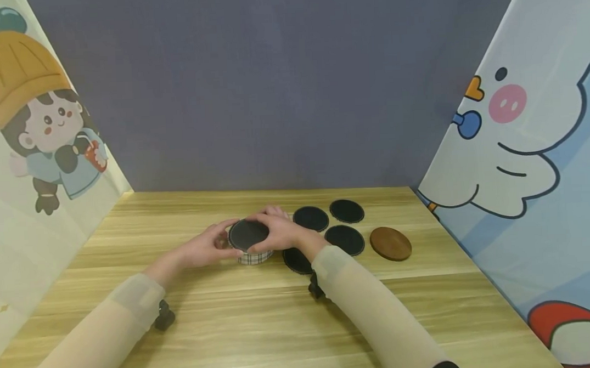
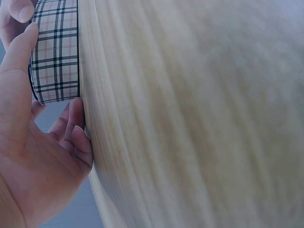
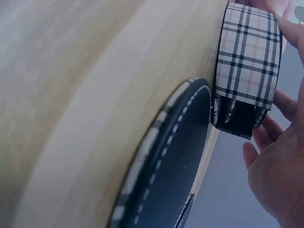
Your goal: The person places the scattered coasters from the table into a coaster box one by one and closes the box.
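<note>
A pale wooden table [image 1: 262, 328] runs away from the viewer, closed in by a grey-blue back wall [image 1: 271, 86], a cartoon child panel [image 1: 35, 124] to the left and a cartoon pig panel [image 1: 519, 119] to the right. Nearest are 2 sleeved forearms. The left hand [image 1: 206, 248] and right hand [image 1: 277, 233] meet around a round plaid holder [image 1: 252, 256] standing on the table near its middle. A black coaster [image 1: 246, 233] lies at its top, with the right hand's fingers curled over it and the left hand's fingers curled against the holder's side.

The left wrist view shows what the head view does not: fingertips [image 2: 21, 47] pressed on the holder's plaid wall, the lower fingers folded against the table edge. The right wrist view shows a dark slot cut in the holder's side, and white stitching on the rim of a black coaster lying flat just beside it.

Counted in the head view: 1 holder, 5 black coasters (1 at the holder, 4 loose to its right, 1 partly under the right wrist) and 1 brown coaster [image 1: 390, 243] farthest right.
</note>
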Motion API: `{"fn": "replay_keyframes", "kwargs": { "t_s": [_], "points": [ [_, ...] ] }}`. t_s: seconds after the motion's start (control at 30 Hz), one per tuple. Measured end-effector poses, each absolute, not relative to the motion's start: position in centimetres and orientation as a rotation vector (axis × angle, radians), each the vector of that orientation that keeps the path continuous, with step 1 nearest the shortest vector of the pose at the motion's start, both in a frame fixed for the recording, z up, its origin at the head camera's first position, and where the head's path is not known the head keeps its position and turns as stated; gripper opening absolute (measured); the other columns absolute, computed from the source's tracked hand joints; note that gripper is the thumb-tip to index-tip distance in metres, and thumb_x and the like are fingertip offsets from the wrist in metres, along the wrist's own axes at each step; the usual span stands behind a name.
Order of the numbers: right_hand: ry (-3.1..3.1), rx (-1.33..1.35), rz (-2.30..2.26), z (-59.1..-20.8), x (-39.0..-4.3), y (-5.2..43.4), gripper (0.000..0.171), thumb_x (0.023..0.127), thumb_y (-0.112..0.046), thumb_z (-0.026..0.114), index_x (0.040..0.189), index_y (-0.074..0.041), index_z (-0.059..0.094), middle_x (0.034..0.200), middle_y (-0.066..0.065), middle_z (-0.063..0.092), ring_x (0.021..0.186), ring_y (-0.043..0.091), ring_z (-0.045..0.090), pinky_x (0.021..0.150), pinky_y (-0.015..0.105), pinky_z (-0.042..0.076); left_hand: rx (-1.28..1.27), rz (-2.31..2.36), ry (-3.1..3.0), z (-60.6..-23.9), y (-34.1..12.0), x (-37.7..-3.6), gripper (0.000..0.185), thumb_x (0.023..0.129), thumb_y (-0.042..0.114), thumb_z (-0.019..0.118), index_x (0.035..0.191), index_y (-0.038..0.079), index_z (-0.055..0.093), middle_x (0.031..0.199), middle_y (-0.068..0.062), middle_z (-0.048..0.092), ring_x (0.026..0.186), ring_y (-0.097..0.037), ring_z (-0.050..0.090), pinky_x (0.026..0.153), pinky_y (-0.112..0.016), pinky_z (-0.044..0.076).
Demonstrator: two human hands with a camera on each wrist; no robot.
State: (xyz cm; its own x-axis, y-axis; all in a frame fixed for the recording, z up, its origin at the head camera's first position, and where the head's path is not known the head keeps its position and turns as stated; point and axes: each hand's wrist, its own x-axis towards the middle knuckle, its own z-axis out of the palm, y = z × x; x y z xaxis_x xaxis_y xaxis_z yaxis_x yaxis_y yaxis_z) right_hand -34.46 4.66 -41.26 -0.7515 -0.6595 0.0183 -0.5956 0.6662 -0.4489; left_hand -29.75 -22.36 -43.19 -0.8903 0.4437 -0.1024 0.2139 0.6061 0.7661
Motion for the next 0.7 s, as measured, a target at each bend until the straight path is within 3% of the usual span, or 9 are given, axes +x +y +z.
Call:
{"fn": "replay_keyframes", "kwargs": {
  "t_s": [0.23,0.7],
  "points": [
    [2.709,-1.028,-0.674,-41.12,-34.35,4.69,0.089,0.086,-0.060,0.085,0.164,-0.034,0.050,0.161,0.005,0.044,0.147,0.029,0.037,0.119,0.055,0.035,0.530,1.160,2.555,-43.17,-22.34,-29.66,0.099,0.099,0.045,0.083,0.175,0.021,0.024,0.147,-0.028,0.044,0.111,-0.031,0.064,0.079,-0.037,0.061],
    [2.700,-1.017,-0.654,-41.17,-34.38,4.87,0.090,0.088,-0.063,0.084,0.165,-0.034,0.049,0.166,0.004,0.040,0.153,0.030,0.033,0.125,0.060,0.032,0.527,1.158,2.541,-43.12,-22.52,-29.69,0.102,0.098,0.049,0.083,0.176,0.022,0.022,0.156,-0.031,0.039,0.121,-0.037,0.063,0.083,-0.038,0.062]
  ]
}}
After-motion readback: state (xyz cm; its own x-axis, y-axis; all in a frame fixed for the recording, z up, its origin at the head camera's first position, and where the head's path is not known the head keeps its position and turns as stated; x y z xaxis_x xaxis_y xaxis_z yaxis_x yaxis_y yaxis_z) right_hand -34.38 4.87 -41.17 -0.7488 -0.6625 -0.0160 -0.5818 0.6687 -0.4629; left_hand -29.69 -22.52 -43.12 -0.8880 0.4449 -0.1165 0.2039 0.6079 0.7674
